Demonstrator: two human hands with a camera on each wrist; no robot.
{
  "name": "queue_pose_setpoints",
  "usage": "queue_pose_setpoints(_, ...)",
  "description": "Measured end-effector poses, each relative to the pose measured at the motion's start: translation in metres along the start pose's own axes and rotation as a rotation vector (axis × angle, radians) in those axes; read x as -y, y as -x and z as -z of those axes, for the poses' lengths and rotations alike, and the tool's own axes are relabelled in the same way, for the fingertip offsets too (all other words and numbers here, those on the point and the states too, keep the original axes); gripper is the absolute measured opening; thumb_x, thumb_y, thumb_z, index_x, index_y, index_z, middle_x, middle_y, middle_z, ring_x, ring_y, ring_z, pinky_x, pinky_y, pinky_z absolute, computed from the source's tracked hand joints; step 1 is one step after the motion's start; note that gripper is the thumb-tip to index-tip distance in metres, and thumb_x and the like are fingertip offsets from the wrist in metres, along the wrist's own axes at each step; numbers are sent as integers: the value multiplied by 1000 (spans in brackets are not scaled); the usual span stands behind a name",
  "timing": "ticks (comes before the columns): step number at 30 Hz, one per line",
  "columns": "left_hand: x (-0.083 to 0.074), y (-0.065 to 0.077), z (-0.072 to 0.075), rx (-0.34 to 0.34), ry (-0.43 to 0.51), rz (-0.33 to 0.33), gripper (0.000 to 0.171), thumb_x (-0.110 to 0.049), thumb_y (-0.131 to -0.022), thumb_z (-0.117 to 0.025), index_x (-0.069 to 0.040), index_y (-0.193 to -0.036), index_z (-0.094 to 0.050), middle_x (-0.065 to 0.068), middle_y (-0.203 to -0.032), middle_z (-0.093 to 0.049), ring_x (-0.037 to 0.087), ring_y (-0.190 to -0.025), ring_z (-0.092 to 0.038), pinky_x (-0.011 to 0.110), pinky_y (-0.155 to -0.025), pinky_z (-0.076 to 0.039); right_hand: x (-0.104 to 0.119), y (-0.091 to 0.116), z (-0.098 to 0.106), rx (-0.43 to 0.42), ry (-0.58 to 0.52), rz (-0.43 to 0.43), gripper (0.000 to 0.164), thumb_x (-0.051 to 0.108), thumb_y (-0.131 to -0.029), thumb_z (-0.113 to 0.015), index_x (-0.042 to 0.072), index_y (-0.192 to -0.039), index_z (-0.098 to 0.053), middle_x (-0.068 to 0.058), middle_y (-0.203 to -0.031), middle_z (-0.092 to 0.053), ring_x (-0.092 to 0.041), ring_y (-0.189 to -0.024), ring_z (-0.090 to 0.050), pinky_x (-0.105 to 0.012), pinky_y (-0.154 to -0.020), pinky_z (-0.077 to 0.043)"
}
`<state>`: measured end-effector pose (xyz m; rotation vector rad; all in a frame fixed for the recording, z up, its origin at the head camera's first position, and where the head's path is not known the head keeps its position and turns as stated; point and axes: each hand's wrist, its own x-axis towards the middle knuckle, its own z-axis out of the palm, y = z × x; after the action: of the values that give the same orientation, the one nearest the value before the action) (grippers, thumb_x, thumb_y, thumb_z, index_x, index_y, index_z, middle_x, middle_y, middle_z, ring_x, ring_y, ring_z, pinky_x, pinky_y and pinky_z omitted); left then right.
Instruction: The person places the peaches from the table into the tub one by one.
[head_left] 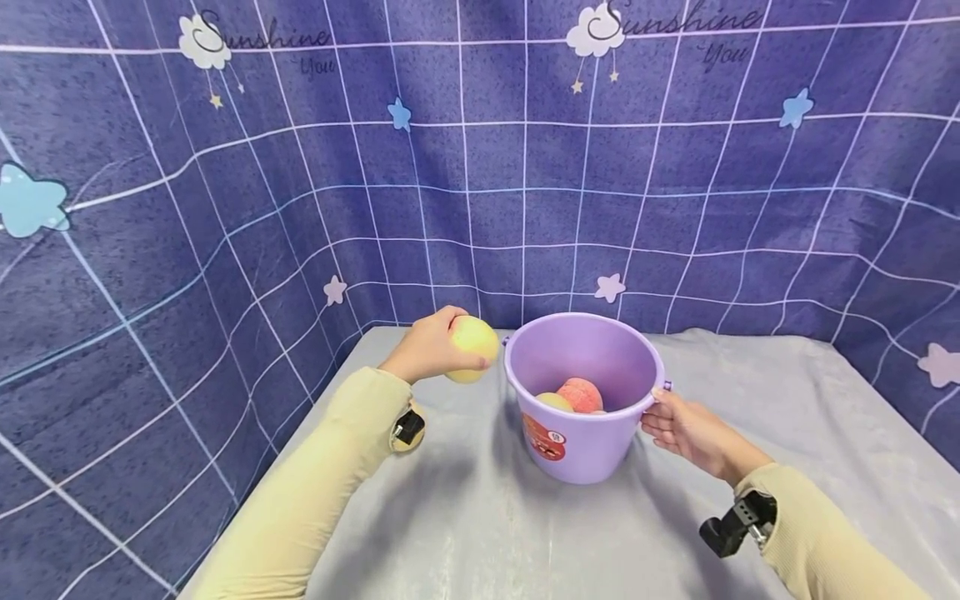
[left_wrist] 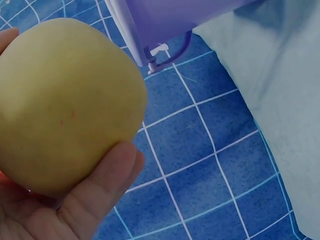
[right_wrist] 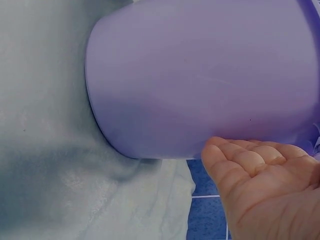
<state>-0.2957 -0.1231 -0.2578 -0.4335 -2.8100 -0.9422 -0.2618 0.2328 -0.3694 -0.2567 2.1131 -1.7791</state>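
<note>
My left hand [head_left: 435, 343] holds a round yellow fruit [head_left: 474, 340] in the air just left of the bucket, at about rim height. In the left wrist view the thumb presses against the smooth side of the yellow fruit [left_wrist: 70, 105]. A purple bucket [head_left: 581, 446] stands upright on the table, with a red fruit [head_left: 580, 394] and a yellow fruit [head_left: 553, 402] inside. My right hand [head_left: 693, 429] grips the bucket's right rim near the handle joint, thumb on the rim. In the right wrist view its fingers [right_wrist: 250, 155] lie against the bucket's outer wall.
Grey cloth covers the table [head_left: 450, 533]. Behind and to the left hangs a blue curtain [head_left: 480, 167] with white grid lines, stars and clouds. The bucket's handle [left_wrist: 175, 57] hangs by its left rim. A red label [head_left: 543, 437] marks its front.
</note>
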Motion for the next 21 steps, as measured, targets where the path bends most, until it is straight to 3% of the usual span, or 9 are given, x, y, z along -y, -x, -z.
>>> queue_pose_setpoints(14,-13,-8,-12,11,-1,-22,70,-33,-63,-81,-7,-122,-56,10,-107,-65,26,-94,-59,39,-81,-48,-4,-2,-1,12,-19,11,72,37,-104,-14,-27,-136,-10,-42,-141,-18,-50,-133,-21,-54,-108,-23)
queue_pose_setpoints(21,-24,-11,-19,-6,-6,8,71,-32,-63,-80,-7,-124,-55,10,-107,-64,26,-92,-60,38,-79,-49,-3,-3,4,49,8,23,74,38,-104,-14,-27,-137,-7,-43,-141,-15,-50,-133,-18,-55,-107,-22)
